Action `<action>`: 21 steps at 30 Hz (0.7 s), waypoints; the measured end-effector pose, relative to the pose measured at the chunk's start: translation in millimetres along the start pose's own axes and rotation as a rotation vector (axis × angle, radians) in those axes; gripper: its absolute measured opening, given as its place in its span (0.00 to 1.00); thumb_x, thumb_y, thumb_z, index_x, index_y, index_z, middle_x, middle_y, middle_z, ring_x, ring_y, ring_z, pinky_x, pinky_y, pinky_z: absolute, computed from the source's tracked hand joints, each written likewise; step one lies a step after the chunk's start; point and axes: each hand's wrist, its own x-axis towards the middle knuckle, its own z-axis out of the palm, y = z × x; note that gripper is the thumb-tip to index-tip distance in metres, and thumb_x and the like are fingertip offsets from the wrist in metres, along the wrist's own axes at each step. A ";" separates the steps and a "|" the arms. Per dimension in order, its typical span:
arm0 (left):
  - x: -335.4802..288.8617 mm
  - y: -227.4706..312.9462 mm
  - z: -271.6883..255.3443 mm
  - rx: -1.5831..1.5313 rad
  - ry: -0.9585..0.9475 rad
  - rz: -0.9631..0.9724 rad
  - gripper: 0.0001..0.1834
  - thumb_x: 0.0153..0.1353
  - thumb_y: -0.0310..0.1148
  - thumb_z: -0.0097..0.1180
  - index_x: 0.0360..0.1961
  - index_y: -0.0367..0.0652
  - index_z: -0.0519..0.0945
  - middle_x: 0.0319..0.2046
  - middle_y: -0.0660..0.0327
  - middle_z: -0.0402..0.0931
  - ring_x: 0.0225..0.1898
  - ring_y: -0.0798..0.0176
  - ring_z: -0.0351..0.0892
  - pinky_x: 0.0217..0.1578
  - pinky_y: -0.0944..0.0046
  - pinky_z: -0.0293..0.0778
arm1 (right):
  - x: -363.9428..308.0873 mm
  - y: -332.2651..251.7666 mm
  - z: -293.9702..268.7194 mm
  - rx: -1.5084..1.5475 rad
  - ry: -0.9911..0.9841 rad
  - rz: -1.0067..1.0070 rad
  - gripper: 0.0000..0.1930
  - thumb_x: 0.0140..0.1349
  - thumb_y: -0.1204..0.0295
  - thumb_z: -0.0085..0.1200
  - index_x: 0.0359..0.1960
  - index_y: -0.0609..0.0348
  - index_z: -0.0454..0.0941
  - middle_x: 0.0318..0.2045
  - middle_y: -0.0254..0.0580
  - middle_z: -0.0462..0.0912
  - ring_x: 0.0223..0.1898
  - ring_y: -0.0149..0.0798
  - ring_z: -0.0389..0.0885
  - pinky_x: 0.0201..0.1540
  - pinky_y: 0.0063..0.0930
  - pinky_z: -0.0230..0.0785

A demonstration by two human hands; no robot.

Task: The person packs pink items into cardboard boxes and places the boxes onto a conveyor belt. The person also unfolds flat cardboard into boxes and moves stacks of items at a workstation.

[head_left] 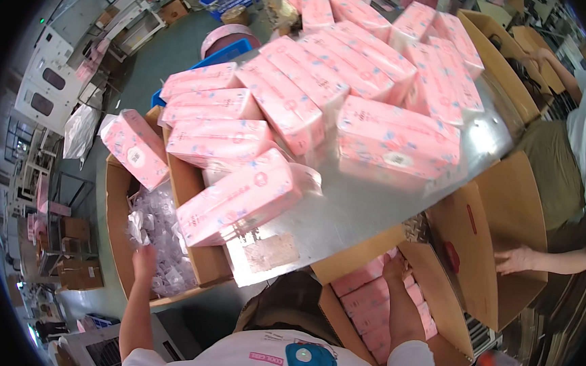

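The left hand point(144, 257) is gripping a small clear bag point(139, 225) in the carton point(116, 238) left of the table point(345, 214). The right hand point(396, 266), grip hidden, is reaching into the box point(465, 249) of pink packs point(369, 304) at the table's near edge, beside a co-worker's hand point(515, 260).

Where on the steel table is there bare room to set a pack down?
The steel table is bare along its near edge, between the nearest pink pack and the carton of packs under the right hand. Its right edge also shows bare metal. The far half is crowded with pink packs. The left hand is in the bag-lined box.
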 end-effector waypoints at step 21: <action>28.4 27.1 187.6 0.530 -0.269 0.584 0.18 0.53 0.42 0.56 0.40 0.40 0.79 0.32 0.51 0.80 0.35 0.58 0.81 0.30 0.57 0.75 | -44.9 26.8 -0.6 0.086 -0.143 -0.352 0.24 0.58 0.58 0.51 0.50 0.65 0.73 0.49 0.53 0.77 0.52 0.49 0.75 0.54 0.35 0.66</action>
